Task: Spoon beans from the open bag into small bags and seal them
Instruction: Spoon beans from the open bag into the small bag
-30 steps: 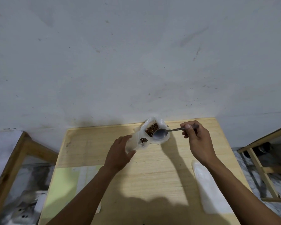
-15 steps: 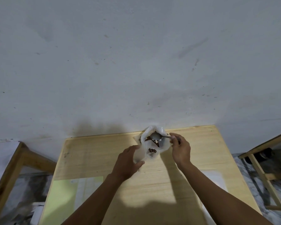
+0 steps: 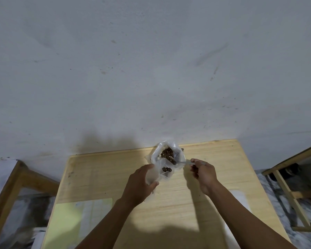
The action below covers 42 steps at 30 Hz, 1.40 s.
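Your left hand (image 3: 139, 184) grips the small bag (image 3: 160, 172); your right hand (image 3: 204, 172) pinches the spoon (image 3: 180, 163), its bowl of beans at the open bag (image 3: 166, 152).

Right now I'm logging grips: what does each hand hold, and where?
Left hand grips the small bag by its side; right hand pinches the spoon by its handle.
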{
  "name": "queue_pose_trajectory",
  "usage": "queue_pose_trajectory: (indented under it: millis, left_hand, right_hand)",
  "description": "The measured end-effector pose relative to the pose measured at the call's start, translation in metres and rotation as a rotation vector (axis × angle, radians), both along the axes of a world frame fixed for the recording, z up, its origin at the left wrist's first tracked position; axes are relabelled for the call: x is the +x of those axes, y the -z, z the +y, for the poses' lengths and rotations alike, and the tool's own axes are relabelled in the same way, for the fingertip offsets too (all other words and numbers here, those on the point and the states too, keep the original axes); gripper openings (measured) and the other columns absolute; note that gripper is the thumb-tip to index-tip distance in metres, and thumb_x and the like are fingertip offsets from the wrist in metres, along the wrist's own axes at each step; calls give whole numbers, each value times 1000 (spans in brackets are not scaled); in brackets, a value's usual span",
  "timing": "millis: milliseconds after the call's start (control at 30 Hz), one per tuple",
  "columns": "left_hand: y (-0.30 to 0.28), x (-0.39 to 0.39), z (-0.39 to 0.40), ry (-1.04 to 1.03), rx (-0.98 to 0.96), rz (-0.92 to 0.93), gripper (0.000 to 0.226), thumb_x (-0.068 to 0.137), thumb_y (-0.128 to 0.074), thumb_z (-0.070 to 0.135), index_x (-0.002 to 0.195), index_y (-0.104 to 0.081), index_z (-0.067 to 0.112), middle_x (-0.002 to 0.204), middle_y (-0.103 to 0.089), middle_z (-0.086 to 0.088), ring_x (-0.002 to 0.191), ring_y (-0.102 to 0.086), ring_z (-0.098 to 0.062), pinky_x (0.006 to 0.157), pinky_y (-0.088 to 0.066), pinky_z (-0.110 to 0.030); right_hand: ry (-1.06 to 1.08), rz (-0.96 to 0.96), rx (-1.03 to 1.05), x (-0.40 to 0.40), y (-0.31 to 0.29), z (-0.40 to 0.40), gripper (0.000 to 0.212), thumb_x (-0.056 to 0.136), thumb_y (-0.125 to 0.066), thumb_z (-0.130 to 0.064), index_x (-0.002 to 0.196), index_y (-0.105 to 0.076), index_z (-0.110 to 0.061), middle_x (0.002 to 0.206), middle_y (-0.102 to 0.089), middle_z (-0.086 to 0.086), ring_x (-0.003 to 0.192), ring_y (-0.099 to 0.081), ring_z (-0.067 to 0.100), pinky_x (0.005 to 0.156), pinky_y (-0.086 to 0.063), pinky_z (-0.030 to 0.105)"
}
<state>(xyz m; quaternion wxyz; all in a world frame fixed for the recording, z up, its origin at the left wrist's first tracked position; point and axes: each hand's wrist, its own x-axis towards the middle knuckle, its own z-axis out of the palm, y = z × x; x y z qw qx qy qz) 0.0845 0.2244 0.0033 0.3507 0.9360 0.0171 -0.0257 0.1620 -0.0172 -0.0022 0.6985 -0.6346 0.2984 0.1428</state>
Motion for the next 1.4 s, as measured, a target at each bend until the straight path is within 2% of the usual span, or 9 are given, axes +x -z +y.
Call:
queue_pose_trajectory:
  millis: [133, 333, 500, 733, 833, 933, 1133, 1233, 1400]
  left_hand:
    - [-1, -8, 11, -42, -23, 5, 60, 77, -77, 35, 130, -51, 26, 126, -58, 14, 109, -57, -10, 86, -40, -20]
    - [-6, -10, 16, -56, -21, 20, 61, 79, -76, 37, 132, -50, 23, 128, -57, 10, 110, -55, -11, 85, -39, -20]
    - [-10, -8, 10, -46, -15, -7, 61, 79, -76, 33, 133, -50, 21, 129, -57, 7, 114, -54, -13, 88, -37, -20]
    - [-13, -10, 13, -54, -20, -22, 60, 78, -75, 33, 131, -50, 24, 126, -57, 7, 106, -54, -13, 83, -41, -23]
    - [-11, -14, 14, -69, -45, -7, 61, 78, -75, 35, 132, -49, 25, 127, -57, 9, 107, -55, -13, 84, -45, -25]
    - [-12, -17, 16, -94, -56, -7, 61, 79, -75, 33, 133, -49, 23, 129, -56, 8, 111, -55, -13, 88, -44, -25]
    - [-15, -19, 20, -148, -64, -36, 60, 81, -76, 31, 133, -50, 17, 132, -57, 4, 117, -54, -15, 92, -42, -25]
    - [-14, -21, 20, -157, -69, -48, 60, 81, -76, 31, 132, -51, 16, 131, -58, 3, 117, -55, -16, 94, -41, -26]
    - [-13, -23, 15, -146, -72, -53, 59, 81, -76, 33, 132, -50, 18, 130, -57, 5, 117, -54, -13, 93, -40, -23]
  right_hand:
    - [37, -92, 34, -5, -32, -12, 23, 97, -46, -2, 98, -68, 0, 78, -62, 11, 68, -57, 19, 62, -43, 27]
    - [-42, -266, -19, -27, -77, -15, 21, 99, -49, -8, 98, -70, -4, 79, -63, 9, 73, -59, 17, 69, -46, 28]
    - [-161, -387, -76, -51, -76, -8, 20, 100, -53, -15, 99, -73, -10, 81, -68, 8, 78, -63, 15, 73, -49, 29]
    - [-195, -456, -96, -60, -73, 4, 22, 99, -54, -12, 97, -74, -17, 89, -73, 8, 82, -64, 16, 75, -50, 29]
    - [-178, -447, -79, -58, -72, 6, 20, 99, -54, -15, 101, -74, -16, 91, -73, 8, 83, -65, 16, 75, -51, 29]
    - [-81, -409, -27, -55, -71, 3, 21, 101, -51, -18, 105, -70, -9, 85, -70, 7, 79, -64, 13, 74, -50, 27]
    - [64, -294, 53, -50, -51, -16, 21, 101, -50, -17, 101, -68, -7, 82, -61, 6, 69, -56, 15, 70, -46, 27]
    - [62, -202, 31, -53, -28, -26, 23, 101, -50, -17, 102, -68, -2, 78, -58, 7, 67, -53, 17, 71, -49, 28]
    - [-34, -81, -44, -60, 1, -30, 24, 101, -51, -17, 92, -71, -6, 79, -60, 12, 66, -54, 19, 69, -50, 30]
